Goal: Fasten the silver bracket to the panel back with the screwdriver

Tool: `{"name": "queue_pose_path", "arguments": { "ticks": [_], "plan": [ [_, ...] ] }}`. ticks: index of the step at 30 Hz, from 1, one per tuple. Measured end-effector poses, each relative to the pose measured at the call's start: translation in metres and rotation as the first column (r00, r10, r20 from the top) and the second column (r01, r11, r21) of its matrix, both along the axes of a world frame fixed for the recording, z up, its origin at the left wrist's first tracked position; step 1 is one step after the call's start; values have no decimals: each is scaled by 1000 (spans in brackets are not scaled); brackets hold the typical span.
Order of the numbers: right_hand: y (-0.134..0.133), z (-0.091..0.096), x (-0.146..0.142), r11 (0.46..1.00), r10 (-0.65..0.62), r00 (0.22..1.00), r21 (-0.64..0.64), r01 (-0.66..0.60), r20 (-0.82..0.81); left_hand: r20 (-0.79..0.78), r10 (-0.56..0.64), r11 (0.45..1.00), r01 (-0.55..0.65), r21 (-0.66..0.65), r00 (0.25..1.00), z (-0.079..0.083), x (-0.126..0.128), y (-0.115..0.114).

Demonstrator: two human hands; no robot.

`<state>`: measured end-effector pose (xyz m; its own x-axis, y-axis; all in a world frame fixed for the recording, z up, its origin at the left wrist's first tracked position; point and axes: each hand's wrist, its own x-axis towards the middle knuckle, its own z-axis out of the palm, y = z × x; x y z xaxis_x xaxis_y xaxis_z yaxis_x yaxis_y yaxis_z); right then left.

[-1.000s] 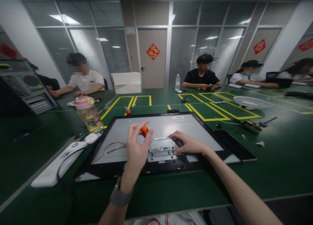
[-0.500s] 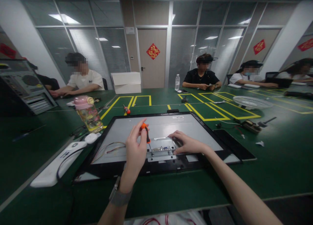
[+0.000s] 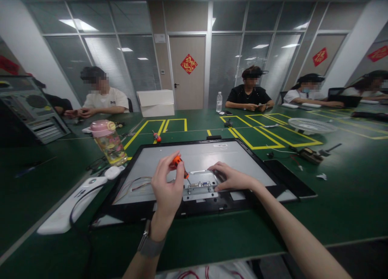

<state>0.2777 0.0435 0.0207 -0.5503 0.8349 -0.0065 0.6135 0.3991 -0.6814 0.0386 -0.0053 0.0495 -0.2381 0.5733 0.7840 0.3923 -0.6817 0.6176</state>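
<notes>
A black-framed monitor panel lies face down on the green table in front of me. My left hand pinches a small orange-handled screwdriver, its tip slanting down to a metal bracket with connectors near the panel's lower edge. My right hand rests on the right end of that bracket, fingers bent and pressing down. Thin coloured wires run across the panel's left part.
A pink-lidded bottle and a white power strip lie to the left, a computer case at far left. Small tools and a fan grille lie right. Several people sit across the table; a white box stands beyond.
My left hand has tilted the screwdriver, its handle now leaning left and the tip pointing down right at the bracket. The right hand stays put.
</notes>
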Motion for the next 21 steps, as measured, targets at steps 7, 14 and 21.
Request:
{"name": "queue_pose_path", "arguments": {
  "ticks": [7,14,21],
  "plan": [
    [2,-5,1,1000,8,1000,25,-8,5,70,-154,976,163,-147,986,-7,10,1],
    [2,-4,0,1000,4,1000,13,-4,-3,-7,-170,977,167,-129,985,-11,16,0],
    [3,-6,1,1000,6,1000,16,-6,-11,-24,-157,982,153,-107,987,-12,16,0]
  ]
}}
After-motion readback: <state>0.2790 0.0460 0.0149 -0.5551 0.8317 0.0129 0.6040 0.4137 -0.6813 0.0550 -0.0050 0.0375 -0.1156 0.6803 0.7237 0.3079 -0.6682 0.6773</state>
